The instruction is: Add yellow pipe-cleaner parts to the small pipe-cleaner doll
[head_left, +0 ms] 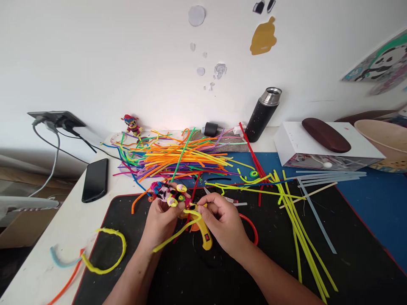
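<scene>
My left hand point(163, 219) is closed around a small pipe-cleaner doll point(165, 192) with a blue, red and pink head, which lies tilted to the left. My right hand point(221, 220) pinches a yellow pipe cleaner point(178, 235) close to the doll's lower end. The pipe cleaner's free end bends back and hangs below my left hand. Under the hands, on the black mat, lies a yellow glue gun point(205, 237), partly hidden by them. Whether the pipe cleaner is joined to the doll I cannot tell.
Behind the hands lies a heap of colourful pipe cleaners point(187, 159), with another doll point(131, 125) at the back left. Several yellow-green pipe cleaners point(302, 237) and glue sticks point(330, 176) are on the right. A phone point(95, 180), a black flask point(263, 114) and a white box point(330, 144) stand around.
</scene>
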A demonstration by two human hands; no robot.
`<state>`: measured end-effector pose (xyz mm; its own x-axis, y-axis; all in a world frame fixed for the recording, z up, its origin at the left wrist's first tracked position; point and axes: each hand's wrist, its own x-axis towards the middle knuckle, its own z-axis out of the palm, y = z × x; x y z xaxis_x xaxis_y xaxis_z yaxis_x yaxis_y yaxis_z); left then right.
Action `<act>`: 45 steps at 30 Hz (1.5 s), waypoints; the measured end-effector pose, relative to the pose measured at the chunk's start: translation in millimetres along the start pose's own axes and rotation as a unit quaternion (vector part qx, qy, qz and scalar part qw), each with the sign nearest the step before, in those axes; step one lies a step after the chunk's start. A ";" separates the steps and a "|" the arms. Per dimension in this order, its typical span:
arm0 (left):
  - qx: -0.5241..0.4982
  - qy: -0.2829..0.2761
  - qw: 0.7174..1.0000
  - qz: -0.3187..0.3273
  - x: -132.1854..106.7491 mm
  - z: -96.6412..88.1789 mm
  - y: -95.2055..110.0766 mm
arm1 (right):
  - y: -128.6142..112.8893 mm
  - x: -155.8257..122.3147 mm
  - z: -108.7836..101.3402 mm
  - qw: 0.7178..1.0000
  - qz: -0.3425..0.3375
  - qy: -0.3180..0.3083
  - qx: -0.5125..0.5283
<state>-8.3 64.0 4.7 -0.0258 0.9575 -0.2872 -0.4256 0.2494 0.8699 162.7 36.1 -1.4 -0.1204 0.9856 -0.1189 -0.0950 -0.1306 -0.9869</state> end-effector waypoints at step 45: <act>0.193 -0.021 0.979 0.058 -13.0 8.6 5.1 | 16.0 -0.5 -2.9 0.962 -0.125 0.037 -0.238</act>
<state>-2.4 54.1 16.3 -0.0127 0.9859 -0.1669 -0.0482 0.1662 0.9849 164.1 33.7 -17.4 -0.0795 0.9871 0.1390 0.3546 0.1583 -0.9215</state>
